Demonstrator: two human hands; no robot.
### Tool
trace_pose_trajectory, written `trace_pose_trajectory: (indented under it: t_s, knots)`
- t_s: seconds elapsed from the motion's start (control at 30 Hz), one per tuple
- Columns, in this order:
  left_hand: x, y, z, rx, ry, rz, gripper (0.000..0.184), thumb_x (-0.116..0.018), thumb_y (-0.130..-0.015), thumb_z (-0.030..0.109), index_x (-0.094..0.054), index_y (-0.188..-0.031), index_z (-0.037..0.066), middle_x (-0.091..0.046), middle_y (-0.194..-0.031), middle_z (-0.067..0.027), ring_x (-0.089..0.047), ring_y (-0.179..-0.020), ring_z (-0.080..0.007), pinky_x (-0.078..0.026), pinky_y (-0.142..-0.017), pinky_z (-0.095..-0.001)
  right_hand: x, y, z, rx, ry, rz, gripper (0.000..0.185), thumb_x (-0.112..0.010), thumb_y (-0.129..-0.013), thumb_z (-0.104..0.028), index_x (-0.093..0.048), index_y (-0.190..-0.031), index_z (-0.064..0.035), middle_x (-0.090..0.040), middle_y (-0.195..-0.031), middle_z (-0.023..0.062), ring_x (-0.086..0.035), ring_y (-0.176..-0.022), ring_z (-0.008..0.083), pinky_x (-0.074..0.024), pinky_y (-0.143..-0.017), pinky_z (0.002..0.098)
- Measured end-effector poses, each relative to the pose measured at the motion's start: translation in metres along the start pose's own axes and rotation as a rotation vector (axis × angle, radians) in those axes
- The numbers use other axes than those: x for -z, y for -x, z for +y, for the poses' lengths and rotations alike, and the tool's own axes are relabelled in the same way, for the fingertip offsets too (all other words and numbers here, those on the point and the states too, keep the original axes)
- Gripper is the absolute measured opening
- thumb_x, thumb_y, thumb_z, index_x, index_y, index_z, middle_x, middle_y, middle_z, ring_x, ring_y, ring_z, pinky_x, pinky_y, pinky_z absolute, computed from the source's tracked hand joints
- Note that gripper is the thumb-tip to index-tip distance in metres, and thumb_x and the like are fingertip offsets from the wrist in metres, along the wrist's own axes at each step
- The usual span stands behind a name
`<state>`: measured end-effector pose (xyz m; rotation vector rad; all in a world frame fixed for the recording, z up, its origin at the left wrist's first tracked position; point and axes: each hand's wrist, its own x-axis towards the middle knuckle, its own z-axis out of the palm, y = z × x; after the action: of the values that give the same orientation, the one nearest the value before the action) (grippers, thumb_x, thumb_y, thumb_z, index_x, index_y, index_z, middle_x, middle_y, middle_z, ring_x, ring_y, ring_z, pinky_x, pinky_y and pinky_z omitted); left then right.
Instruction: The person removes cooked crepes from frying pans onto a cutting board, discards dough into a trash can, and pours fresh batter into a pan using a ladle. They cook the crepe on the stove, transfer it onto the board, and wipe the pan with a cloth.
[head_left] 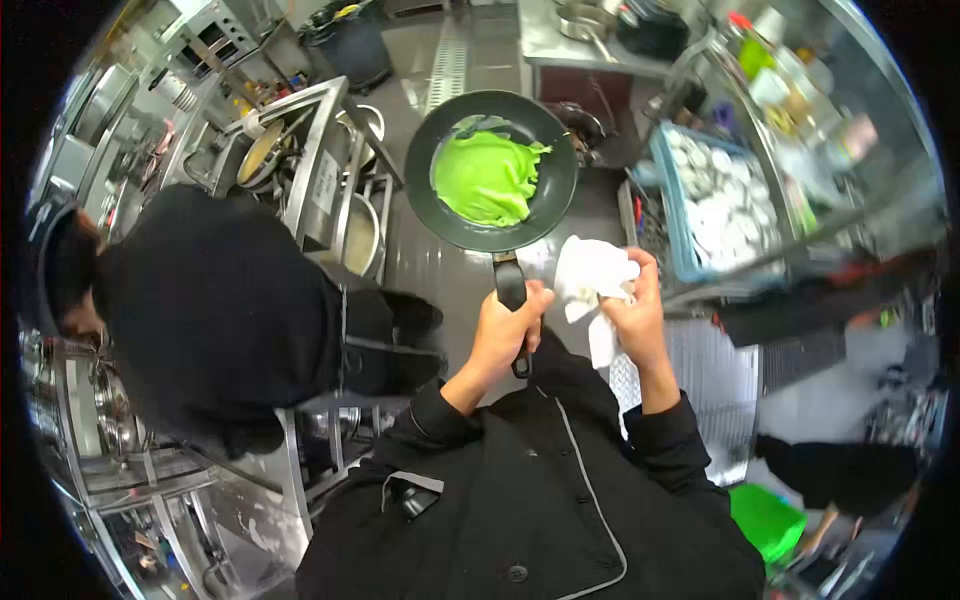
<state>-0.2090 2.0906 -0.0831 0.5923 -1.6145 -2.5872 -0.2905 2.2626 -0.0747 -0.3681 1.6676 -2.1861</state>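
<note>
My left hand (503,330) is closed around the black handle of a dark frying pan (555,200), which I hold out in front of me. In the pan lies a thin, bright green crepe (487,178), wrinkled, with ragged edges at its right side. A pale film shows on the pan above it. My right hand (640,310) grips a crumpled white cloth (590,275) just right of the pan's handle. Part of the cloth hangs below the fingers, and it does not touch the pan.
A person in black (220,310) stands close on my left, beside a steel counter (325,150) with pans. At right, a blue crate (665,165) holds many whitish round pieces. Another person's dark sleeve (830,300) reaches in there. A green container (768,522) is at lower right.
</note>
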Motion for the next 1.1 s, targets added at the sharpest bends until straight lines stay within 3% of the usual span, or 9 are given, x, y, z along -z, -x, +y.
trace_pose_trajectory:
  t_s: [0.33, 0.43, 0.47, 0.6, 0.7, 0.77, 0.83, 0.93, 1.1]
  knots:
    - [0.098, -0.270, 0.146, -0.120, 0.003, 0.055, 0.016, -0.069, -0.084, 0.014, -0.055, -0.081, 0.007, -0.056, -0.079, 0.0036, -0.049, -0.077, -0.0046, -0.041, -0.071, -0.0216, -0.108, -0.372, 0.036, -0.361, 0.283, -0.522, 0.044, -0.059, -0.074, -0.004, -0.049, -0.117, 0.0014, -0.059, -0.104, 0.0067, -0.057, -0.101, 0.0166, -0.0446, -0.091, 0.0289]
    - [0.133, -0.350, 0.190, -0.254, 0.061, 0.237, 0.018, -0.068, -0.085, 0.015, -0.054, -0.079, 0.006, -0.052, -0.077, 0.0044, -0.047, -0.072, -0.0056, -0.040, -0.067, -0.0226, -0.146, -0.475, 0.047, 0.179, 0.576, -0.759, 0.048, -0.058, -0.075, -0.003, -0.046, -0.120, 0.0029, -0.061, -0.105, 0.0099, -0.059, -0.100, 0.0180, -0.0461, -0.090, 0.0304]
    - [0.150, -0.379, 0.202, -0.256, 0.069, 0.247, 0.018, -0.068, -0.085, 0.015, -0.054, -0.079, 0.006, -0.052, -0.077, 0.0044, -0.047, -0.072, -0.0056, -0.040, -0.067, -0.0226, -0.158, -0.503, 0.053, 0.174, 0.579, -0.771, 0.048, -0.058, -0.075, -0.003, -0.046, -0.120, 0.0029, -0.061, -0.105, 0.0099, -0.059, -0.100, 0.0180, -0.0461, -0.090, 0.0304]
    - [0.226, -0.499, 0.265, -0.306, 0.023, 0.279, 0.014, -0.067, -0.087, 0.016, -0.056, -0.084, 0.007, -0.056, -0.080, 0.0026, -0.051, -0.074, -0.0062, -0.042, -0.068, -0.0238, -0.211, -0.608, 0.064, 0.054, 0.436, -0.719, 0.044, -0.056, -0.079, -0.002, -0.043, -0.120, 0.0017, -0.062, -0.103, 0.0119, -0.058, -0.104, 0.0200, -0.0457, -0.092, 0.0337]
    - [0.285, -0.585, 0.298, -0.280, -0.089, 0.344, 0.015, -0.066, -0.089, 0.019, -0.059, -0.088, 0.006, -0.058, -0.079, 0.0019, -0.053, -0.074, -0.0057, -0.044, -0.066, -0.0252, -0.228, -0.689, 0.056, -0.418, 0.447, -0.457, 0.038, -0.057, -0.082, -0.003, -0.043, -0.117, -0.0015, -0.062, -0.099, 0.0109, -0.059, -0.101, 0.0185, -0.0475, -0.087, 0.0331]
    - [0.316, -0.631, 0.319, -0.271, -0.089, 0.363, 0.016, -0.066, -0.089, 0.020, -0.059, -0.088, 0.005, -0.058, -0.077, 0.0019, -0.052, -0.072, -0.0056, -0.043, -0.065, -0.0253, -0.215, -0.745, 0.079, -0.409, 0.590, -0.379, 0.028, -0.059, -0.085, -0.006, -0.046, -0.109, -0.0038, -0.061, -0.097, 0.0094, -0.059, -0.096, 0.0152, -0.0478, -0.080, 0.0292]
    - [0.350, -0.674, 0.352, -0.285, -0.101, 0.411, 0.020, -0.065, -0.090, 0.023, -0.060, -0.088, 0.004, -0.058, -0.074, 0.0020, -0.051, -0.069, -0.0054, -0.043, -0.061, -0.0257, -0.209, -0.797, 0.110, -0.064, 0.694, -0.356, 0.023, -0.061, -0.086, -0.008, -0.048, -0.105, -0.0050, -0.060, -0.096, 0.0078, -0.058, -0.087, 0.0115, -0.0471, -0.073, 0.0263]
    - [0.389, -0.727, 0.408, -0.295, -0.219, 0.548, 0.023, -0.065, -0.090, 0.024, -0.060, -0.085, 0.003, -0.057, -0.072, 0.0019, -0.050, -0.065, -0.0053, -0.042, -0.058, -0.0259, -0.253, -0.874, 0.098, -0.248, 0.531, -0.017, 0.024, -0.060, -0.085, -0.007, -0.051, -0.108, -0.0041, -0.059, -0.096, 0.0054, -0.055, -0.087, 0.0119, -0.0461, -0.075, 0.0264]
    - [0.455, -0.852, 0.428, -0.233, -0.277, 0.640, 0.029, -0.063, -0.091, 0.028, -0.059, -0.083, 0.001, -0.057, -0.071, 0.0019, -0.048, -0.063, -0.0054, -0.041, -0.056, -0.0261, -0.313, -1.073, 0.108, -0.136, 0.226, -0.145, 0.042, -0.061, -0.084, -0.004, -0.050, -0.125, -0.0022, -0.055, -0.110, 0.0057, -0.053, -0.097, 0.0138, -0.0462, -0.079, 0.0265]
